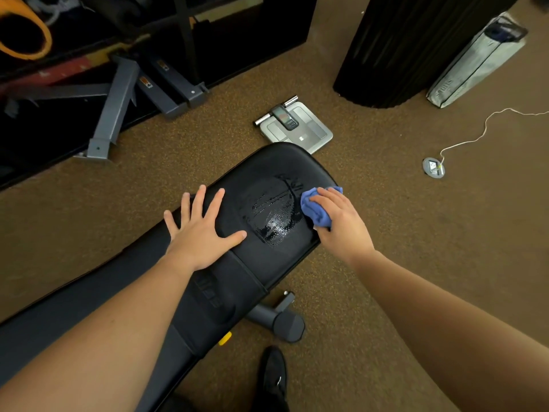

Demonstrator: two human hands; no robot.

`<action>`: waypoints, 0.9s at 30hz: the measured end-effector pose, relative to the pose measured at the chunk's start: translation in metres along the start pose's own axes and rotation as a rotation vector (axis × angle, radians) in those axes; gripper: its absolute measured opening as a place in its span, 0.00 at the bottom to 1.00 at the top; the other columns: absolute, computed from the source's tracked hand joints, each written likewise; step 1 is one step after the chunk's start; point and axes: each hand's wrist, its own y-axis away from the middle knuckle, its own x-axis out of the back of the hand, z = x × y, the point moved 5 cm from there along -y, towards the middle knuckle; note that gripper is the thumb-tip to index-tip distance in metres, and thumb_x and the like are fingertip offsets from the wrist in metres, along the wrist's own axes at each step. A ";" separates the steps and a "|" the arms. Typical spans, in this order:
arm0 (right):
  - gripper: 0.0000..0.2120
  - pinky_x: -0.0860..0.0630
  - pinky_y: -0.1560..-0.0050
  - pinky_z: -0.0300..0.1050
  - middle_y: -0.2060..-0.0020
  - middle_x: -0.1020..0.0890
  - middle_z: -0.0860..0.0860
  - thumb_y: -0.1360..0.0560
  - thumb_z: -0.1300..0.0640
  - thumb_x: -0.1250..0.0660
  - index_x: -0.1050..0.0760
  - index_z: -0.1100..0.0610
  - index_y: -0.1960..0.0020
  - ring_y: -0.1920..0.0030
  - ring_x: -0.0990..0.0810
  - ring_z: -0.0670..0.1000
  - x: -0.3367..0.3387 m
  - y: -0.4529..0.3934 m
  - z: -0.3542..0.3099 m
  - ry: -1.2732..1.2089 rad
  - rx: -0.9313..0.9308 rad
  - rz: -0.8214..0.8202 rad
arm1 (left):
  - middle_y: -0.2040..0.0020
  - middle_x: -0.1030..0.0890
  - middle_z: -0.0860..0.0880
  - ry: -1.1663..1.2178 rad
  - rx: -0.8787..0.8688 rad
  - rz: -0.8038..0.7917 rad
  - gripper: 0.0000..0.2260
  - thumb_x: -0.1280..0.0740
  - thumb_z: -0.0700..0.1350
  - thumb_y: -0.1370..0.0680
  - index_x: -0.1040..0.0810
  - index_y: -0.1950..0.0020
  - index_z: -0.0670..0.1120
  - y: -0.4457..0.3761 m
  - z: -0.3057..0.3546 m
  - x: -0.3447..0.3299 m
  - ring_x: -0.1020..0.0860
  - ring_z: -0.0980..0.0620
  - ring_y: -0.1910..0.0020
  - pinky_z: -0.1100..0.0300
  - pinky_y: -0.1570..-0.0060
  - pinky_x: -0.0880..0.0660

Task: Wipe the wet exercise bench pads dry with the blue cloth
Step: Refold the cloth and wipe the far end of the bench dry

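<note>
- so we're looking down at the bench pad (267,173), black and padded, running from the bottom left up to a rounded end in the middle of the view
- big wet patch (274,217) sits on the far section of the pad, shiny with beads and streaks of water, brightest near its lower edge
- the blue cloth (315,208) is bunched into a wad, lying on the right edge of the pad just beside the wet patch
- our right hand (340,221) is on top of the cloth with fingers curled over it, gripping it against the pad
- our left hand (202,230) is flat on the pad's left side, fingers spread wide and straight, thumb pointing toward the wet patch, holding nothing
- there's a seam across the pad just below the left wrist, then a second padded section (74,298) heading off to the lower left
- bench foot (285,321) is grey metal and pokes out underneath on the right
- floor is brown carpet (386,233); a grey bathroom scale (297,126) sits just past the rounded end of the pad
- a white cable (481,132) runs to a round floor socket (433,167), well to the right
- a black shoe (274,373) shows at the bottom edge
</note>
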 end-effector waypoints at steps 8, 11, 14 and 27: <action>0.24 0.42 0.23 0.56 0.27 0.29 0.53 0.25 0.53 0.36 0.27 0.56 0.30 0.23 0.37 0.54 -0.040 0.062 -0.046 -0.028 0.047 -0.054 | 0.21 0.70 0.54 0.030 -0.013 -0.042 0.44 0.40 0.71 0.25 0.64 0.20 0.60 0.025 -0.003 0.000 0.70 0.51 0.22 0.40 0.24 0.65; 0.24 0.42 0.23 0.57 0.27 0.29 0.52 0.25 0.54 0.36 0.27 0.56 0.30 0.23 0.38 0.53 -0.060 0.084 -0.076 -0.042 0.109 -0.098 | 0.22 0.72 0.53 0.001 -0.016 -0.080 0.47 0.38 0.69 0.24 0.67 0.20 0.57 0.032 -0.010 -0.001 0.70 0.51 0.22 0.40 0.23 0.64; 0.21 0.39 0.24 0.55 0.31 0.25 0.51 0.24 0.56 0.35 0.25 0.56 0.32 0.26 0.33 0.52 -0.070 0.094 -0.095 -0.121 0.195 -0.133 | 0.23 0.75 0.52 -0.053 -0.011 -0.112 0.49 0.36 0.68 0.25 0.69 0.20 0.55 0.038 -0.014 -0.006 0.71 0.50 0.23 0.40 0.23 0.63; 0.12 0.29 0.44 0.57 0.48 0.29 0.50 0.24 0.50 0.41 0.33 0.52 0.42 0.48 0.30 0.53 0.002 0.030 -0.036 -0.133 -0.303 -0.141 | 0.24 0.76 0.54 0.000 0.064 -0.159 0.49 0.34 0.66 0.24 0.70 0.21 0.58 0.044 -0.011 -0.009 0.73 0.52 0.24 0.37 0.25 0.65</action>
